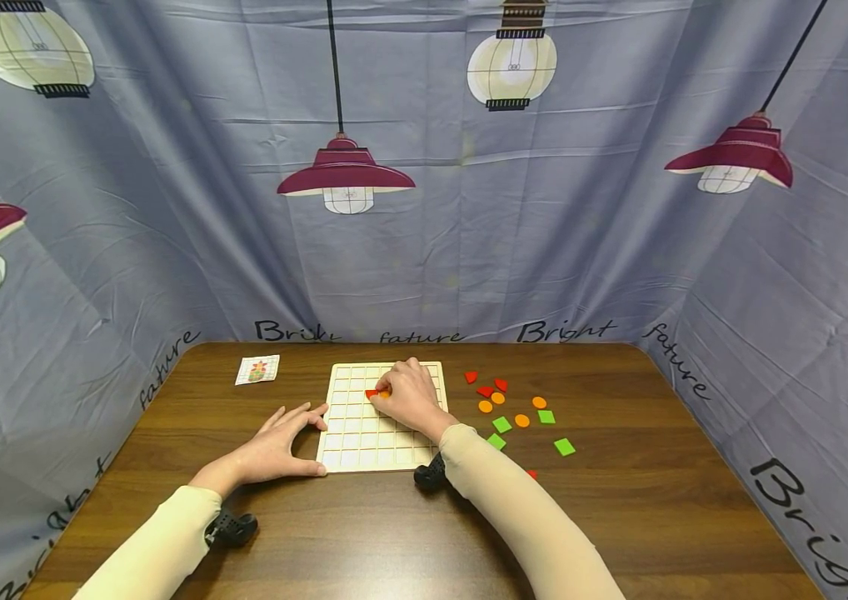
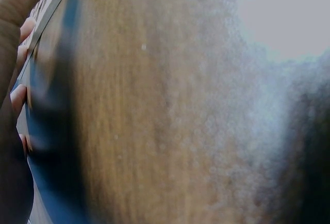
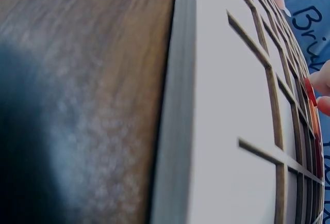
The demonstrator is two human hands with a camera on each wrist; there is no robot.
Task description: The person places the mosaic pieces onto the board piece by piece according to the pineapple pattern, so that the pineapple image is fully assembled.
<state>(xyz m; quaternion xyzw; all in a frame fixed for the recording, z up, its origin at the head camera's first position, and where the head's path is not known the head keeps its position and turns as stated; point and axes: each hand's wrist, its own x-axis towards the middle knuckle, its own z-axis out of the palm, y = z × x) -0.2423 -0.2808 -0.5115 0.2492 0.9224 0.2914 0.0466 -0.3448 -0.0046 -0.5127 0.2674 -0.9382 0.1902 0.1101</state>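
A pale square grid board (image 1: 352, 457) lies on the brown table. My left hand (image 1: 274, 446) rests at its left side, thumb at the near corner and index fingertip at the edge, fingers spread. Over the upper middle of the board, my right hand (image 1: 411, 398) pinches a small red piece (image 1: 371, 393) between thumb and fingertips. An orange round piece (image 1: 386, 395) shows just right of it, partly under the fingers. In the right wrist view, fingertips meet the red piece (image 3: 310, 91) at the grid, with orange and more red lying along the same line.
Loose red pieces (image 1: 471, 377), orange discs (image 1: 521, 421) and green squares (image 1: 564, 447) lie scattered right of the board. Another red piece (image 1: 532, 474) peeks out beside the right sleeve. A white card (image 1: 257, 370) with a coloured gridded picture lies at the back left. Printed curtains surround the table.
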